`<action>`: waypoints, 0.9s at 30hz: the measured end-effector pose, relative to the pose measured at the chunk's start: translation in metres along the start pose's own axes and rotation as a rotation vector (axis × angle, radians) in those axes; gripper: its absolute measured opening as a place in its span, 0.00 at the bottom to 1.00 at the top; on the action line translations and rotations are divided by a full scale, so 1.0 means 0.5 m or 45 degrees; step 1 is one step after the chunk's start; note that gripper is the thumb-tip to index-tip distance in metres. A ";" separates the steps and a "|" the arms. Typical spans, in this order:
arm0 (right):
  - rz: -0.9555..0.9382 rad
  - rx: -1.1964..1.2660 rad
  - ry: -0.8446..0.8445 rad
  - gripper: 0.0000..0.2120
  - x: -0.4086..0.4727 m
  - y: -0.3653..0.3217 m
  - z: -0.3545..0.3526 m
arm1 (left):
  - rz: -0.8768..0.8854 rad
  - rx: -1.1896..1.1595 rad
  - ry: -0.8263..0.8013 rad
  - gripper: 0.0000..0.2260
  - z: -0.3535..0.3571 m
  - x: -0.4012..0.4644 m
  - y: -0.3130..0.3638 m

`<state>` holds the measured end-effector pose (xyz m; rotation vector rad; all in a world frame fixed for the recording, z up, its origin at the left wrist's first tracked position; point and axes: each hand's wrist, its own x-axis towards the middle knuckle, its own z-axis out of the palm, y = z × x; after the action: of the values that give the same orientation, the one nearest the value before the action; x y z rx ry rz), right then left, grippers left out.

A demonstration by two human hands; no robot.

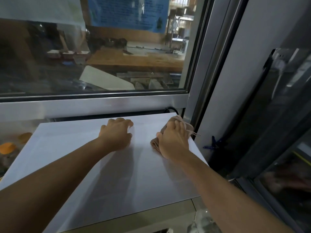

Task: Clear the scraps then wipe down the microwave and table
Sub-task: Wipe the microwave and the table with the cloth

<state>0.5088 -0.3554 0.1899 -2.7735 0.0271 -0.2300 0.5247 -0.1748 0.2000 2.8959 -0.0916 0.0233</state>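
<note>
The flat white top of the microwave (pixel 104 165) fills the middle of the view under both your arms, with the crumpled brownish-tan cloth rag (pixel 182 127) bunched at its 2 o'clock corner, right by the right-hand edge, frayed threads hanging past it. Your right hand (pixel 175 140) lies on top of the rag, fingers curled over it, so that grip is grasping the cloth. Your left hand (pixel 117 133) sits at about 12 o'clock on the panel, fingers loosely bent, holding nothing; it looks like it's just bracing.

For the wipe itself I'd say keep the palm flat on the rag so it spreads instead of riding as a lump, then pull long overlapping strokes from the back edge toward you. Work that far corner first, since the black cable (pixel 170 109) comes up behind it and could snag those loose threads.

The surface looks smooth and clean from here; I can't make out any scraps on it.

Beyond it: the glass window (pixel 101 56) at 12, orange round lids (pixel 7 147) down at 9.
</note>
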 end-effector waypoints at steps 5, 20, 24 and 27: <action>-0.188 0.083 -0.043 0.15 0.005 0.076 -0.010 | 0.027 -0.003 -0.017 0.20 0.004 0.016 -0.022; -0.082 0.190 -0.190 0.14 0.196 0.082 -0.009 | 0.050 0.107 -0.018 0.20 0.000 0.025 -0.022; -0.139 0.160 -0.212 0.15 0.106 0.115 -0.028 | 0.036 0.091 -0.050 0.20 -0.005 0.020 -0.017; -0.179 0.131 -0.178 0.10 0.016 0.145 -0.042 | 0.033 0.083 -0.044 0.21 -0.007 0.012 -0.016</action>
<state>0.5138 -0.4310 0.1849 -2.6836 -0.2095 -0.0703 0.5314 -0.1666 0.2018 2.9606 -0.1367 -0.0196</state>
